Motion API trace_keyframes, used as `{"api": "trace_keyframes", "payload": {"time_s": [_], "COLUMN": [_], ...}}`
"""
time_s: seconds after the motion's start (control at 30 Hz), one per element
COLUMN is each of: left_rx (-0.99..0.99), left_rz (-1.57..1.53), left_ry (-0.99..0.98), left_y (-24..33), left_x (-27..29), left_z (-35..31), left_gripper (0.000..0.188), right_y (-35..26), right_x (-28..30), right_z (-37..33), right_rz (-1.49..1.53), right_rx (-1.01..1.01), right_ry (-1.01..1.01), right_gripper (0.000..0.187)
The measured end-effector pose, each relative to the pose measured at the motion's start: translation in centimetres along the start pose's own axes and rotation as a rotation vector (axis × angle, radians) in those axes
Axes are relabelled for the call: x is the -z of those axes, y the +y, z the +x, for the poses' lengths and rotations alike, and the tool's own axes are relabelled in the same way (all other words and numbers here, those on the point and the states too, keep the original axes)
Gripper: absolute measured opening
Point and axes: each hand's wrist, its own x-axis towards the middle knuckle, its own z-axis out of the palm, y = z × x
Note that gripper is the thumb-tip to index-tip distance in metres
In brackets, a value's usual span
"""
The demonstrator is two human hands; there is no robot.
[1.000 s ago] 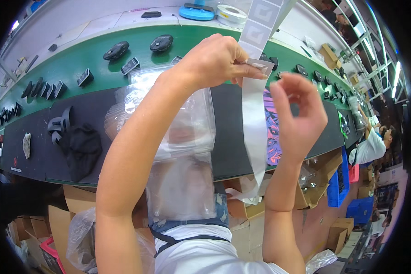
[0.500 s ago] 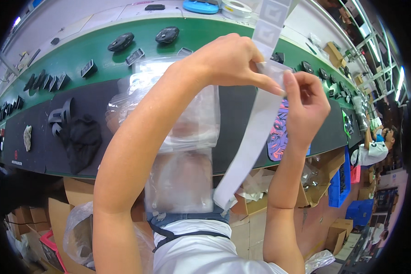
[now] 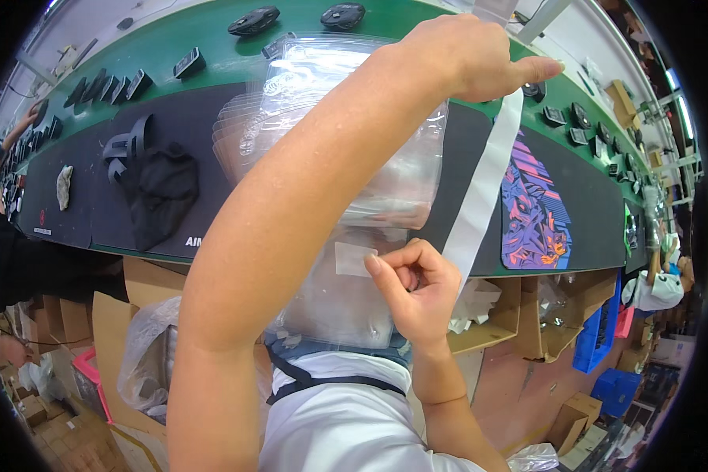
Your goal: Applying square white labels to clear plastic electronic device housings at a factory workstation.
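A small translucent rectangular label [image 3: 354, 259] is pinched between the thumb and forefinger of my right hand [image 3: 423, 295]. It hovers over, or rests on, the lowest clear plastic bag [image 3: 334, 295] at the table's front edge; contact cannot be told. My left hand [image 3: 476, 59] is up at the far side, fingers curled round a white label strip [image 3: 484, 185], thumb pointing right. The strip's long tail hangs down toward my right wrist, and more of it shows above the hand. My left forearm crosses over a fanned stack of clear plastic bags [image 3: 401, 169], hiding part of it.
Black devices [image 3: 189, 63] line the green table [image 3: 157, 39]. A black cloth [image 3: 161, 193] lies left on the dark mat, and a purple-orange patterned pad [image 3: 531, 212] right. Cardboard boxes [image 3: 492, 318] stand below the edge. Another person's hand [image 3: 25, 122] reaches in at far left.
My right hand has come away from the strip, down and left to the front bag, with a label in its pinch. My left hand is higher and still on the strip. The view has shifted.
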Motion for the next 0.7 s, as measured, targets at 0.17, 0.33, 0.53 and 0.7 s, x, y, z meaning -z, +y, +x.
{"api": "trace_keyframes", "payload": {"time_s": [0.17, 0.33, 0.53, 0.7], "left_rx": [-0.154, -0.179, -0.152, -0.101], "left_rz": [-0.123, -0.142, -0.137, -0.114], "left_ry": [0.014, 0.052, -0.013, -0.082], "left_y": [-1.5, -2.3, -1.5, -0.7], "left_x": [-0.2, -1.3, -0.3, -0.2], "left_z": [0.9, 1.8, 1.2, 0.9], "left_gripper": [0.076, 0.081, 0.083, 0.082], "right_y": [0.5, 1.4, 2.5, 3.3], "right_x": [-0.4, -1.2, -1.9, -2.1], "right_z": [0.4, 0.4, 0.6, 0.2], "right_rz": [-0.017, -0.121, -0.267, -0.379], "right_rx": [-0.022, 0.006, 0.118, 0.136], "right_ry": [0.053, 0.104, 0.187, 0.225], "right_gripper": [0.018, 0.019, 0.018, 0.013]}}
